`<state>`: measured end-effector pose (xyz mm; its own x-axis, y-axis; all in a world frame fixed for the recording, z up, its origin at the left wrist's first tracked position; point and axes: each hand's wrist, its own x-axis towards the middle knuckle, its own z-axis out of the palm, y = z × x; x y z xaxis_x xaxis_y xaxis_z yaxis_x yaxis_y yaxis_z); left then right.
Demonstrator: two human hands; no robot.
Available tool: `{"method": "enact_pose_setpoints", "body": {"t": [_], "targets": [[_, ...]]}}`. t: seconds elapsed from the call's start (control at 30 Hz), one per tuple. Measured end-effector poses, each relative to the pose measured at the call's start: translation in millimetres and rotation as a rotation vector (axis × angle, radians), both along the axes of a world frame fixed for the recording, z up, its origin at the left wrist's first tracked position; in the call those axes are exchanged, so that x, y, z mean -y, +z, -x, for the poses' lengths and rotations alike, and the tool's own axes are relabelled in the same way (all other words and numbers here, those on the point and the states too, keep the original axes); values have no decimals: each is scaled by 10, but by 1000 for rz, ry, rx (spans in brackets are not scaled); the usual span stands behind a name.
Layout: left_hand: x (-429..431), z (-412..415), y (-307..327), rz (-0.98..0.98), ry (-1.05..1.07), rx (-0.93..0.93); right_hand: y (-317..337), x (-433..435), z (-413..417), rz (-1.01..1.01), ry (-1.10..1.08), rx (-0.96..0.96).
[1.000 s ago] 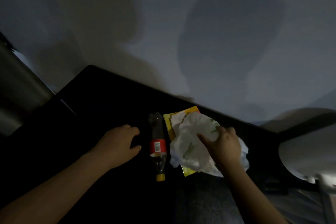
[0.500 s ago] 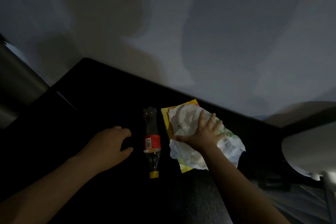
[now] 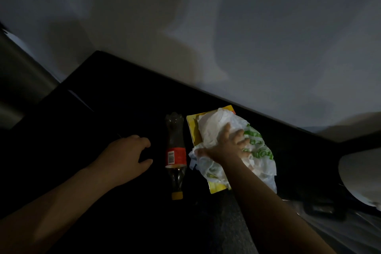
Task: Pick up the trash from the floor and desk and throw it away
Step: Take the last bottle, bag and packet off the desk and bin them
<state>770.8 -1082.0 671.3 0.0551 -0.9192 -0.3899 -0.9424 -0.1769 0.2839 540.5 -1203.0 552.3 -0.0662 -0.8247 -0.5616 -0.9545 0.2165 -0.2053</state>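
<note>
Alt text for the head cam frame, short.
A person's right hand presses flat, fingers spread, on a crumpled white plastic bag with green print, which lies over a yellow wrapper on a dark desk. A plastic bottle with a red label and yellow cap lies on its side just left of them; the left hand, loosely curled and empty, is beside it.

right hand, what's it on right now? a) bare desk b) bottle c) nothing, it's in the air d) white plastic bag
D: the right hand lies with fingers spread flat on the bag, beside the bottle but not touching it.
</note>
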Motion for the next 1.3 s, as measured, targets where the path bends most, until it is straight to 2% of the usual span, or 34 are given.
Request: {"method": "enact_pose_setpoints", "body": {"t": [0.67, 0.9, 1.1, 1.23, 1.3], "targets": [[2, 59, -103, -10, 12, -40, -9, 99, 8, 33, 105, -81], [4, 41, -105, 9, 25, -38, -24, 188, 132, 148, 129, -117], [24, 119, -158, -6, 33, -40, 76, 391, 469, 280, 214, 26], [100, 221, -169, -14, 20, -39, 136, 389, 724, 258, 5, 440], [150, 318, -185, -16, 38, -75, 143, 333, 814, 306, -66, 550]]}}
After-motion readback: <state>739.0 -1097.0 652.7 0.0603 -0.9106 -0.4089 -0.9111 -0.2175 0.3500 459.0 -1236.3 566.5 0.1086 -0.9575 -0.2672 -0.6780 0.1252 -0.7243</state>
